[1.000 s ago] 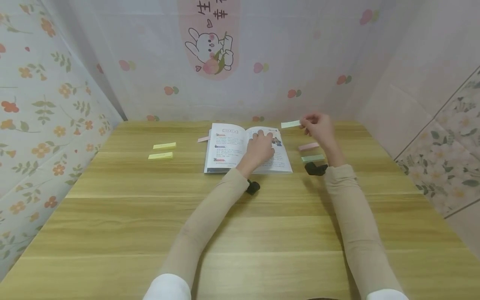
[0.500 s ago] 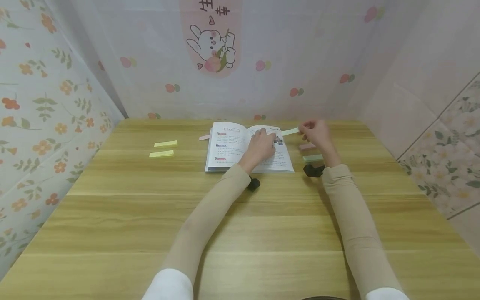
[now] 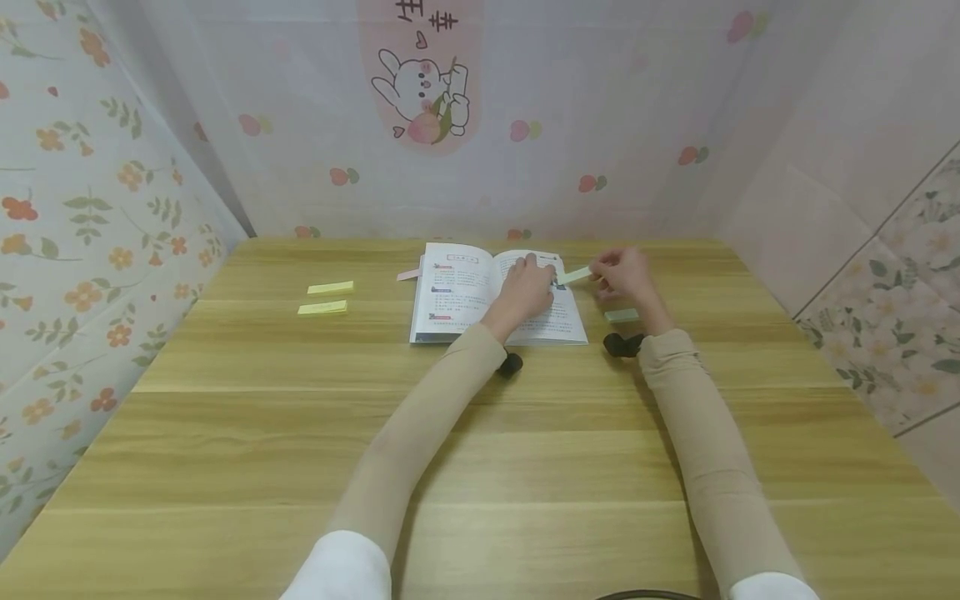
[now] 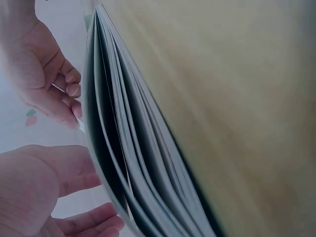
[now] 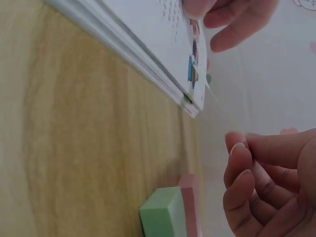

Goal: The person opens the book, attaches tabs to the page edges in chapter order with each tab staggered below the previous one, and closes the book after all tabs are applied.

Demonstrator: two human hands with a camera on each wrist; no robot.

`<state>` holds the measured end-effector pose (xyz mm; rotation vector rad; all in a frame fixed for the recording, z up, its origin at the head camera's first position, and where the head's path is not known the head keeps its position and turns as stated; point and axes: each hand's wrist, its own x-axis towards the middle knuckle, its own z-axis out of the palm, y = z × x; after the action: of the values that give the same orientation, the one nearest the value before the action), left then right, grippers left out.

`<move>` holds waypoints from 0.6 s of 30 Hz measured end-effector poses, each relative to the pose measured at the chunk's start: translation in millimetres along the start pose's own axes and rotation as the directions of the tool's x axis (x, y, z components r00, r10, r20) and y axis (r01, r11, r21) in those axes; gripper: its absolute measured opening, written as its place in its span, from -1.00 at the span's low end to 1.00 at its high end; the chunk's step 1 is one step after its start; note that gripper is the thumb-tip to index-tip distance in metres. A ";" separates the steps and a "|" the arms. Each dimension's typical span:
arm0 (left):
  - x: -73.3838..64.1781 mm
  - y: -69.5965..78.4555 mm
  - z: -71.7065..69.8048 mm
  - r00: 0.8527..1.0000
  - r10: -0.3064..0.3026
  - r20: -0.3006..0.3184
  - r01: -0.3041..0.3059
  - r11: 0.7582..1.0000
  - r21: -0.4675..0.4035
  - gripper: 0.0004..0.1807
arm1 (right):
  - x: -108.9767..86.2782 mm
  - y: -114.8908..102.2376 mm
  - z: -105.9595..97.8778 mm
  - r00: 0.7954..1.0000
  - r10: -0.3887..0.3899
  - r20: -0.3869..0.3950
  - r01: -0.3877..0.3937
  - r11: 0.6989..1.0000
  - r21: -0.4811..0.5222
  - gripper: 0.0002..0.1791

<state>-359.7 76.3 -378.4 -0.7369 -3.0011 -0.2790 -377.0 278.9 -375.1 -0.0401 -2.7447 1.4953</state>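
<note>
An open book (image 3: 459, 292) lies on the table, text and small pictures on its pages. On the right-hand page my left hand (image 3: 527, 289) rests, fingers extended and pressing the paper. My right hand (image 3: 624, 271) pinches a pale green sticky strip (image 3: 575, 275) between thumb and forefinger. The strip's free end lies over the right page's outer edge, beside the left fingertips. In the right wrist view the right hand (image 5: 269, 182) is beyond the book's edge, its other fingers curled. A pink tab (image 3: 408, 274) sticks out from the book's left side.
Near the right wrist sit a green sticky-note pad (image 3: 622, 316) and a pink pad (image 5: 188, 202), mostly hidden by the hand in the head view. Two yellow pads (image 3: 330, 287) lie left of the book. A patterned curtain (image 3: 300, 125) hangs behind the table (image 3: 487, 467).
My right hand has brought the green strip down and to the left, from beyond the book's upper right corner onto the page's edge. The left hand has stayed on the page.
</note>
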 end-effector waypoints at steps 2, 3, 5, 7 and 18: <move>1.3 0.0 0.6 1.000 0.002 0.006 -0.002 1.000 0.004 -0.61 | -0.1 0.2 0.9 1.000 0.000 0.004 0.000 1.000 0.001 -0.72; 1.8 0.0 0.9 1.000 0.003 0.010 -0.003 1.000 0.004 -0.60 | 0.0 0.4 1.3 1.000 0.002 0.009 -0.003 1.000 0.007 -0.72; 2.5 0.4 1.0 1.000 0.007 0.019 -0.007 1.000 0.002 -0.58 | 0.3 0.5 2.2 1.000 0.009 0.014 -0.010 1.000 0.013 -0.71; 2.7 0.8 0.8 1.000 0.013 0.028 -0.013 1.000 0.003 -0.57 | 1.0 1.0 3.0 1.000 0.019 0.017 -0.019 1.000 0.017 -0.72; 1.2 2.1 -1.4 0.997 0.045 0.070 -0.046 0.999 0.007 -0.58 | 2.7 5.1 5.1 1.000 0.003 0.023 -0.003 1.000 -0.016 -0.74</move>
<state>-359.9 78.4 -376.7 -0.8302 -3.0437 -0.2430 -379.7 277.5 -382.2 -0.0273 -2.7759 1.4842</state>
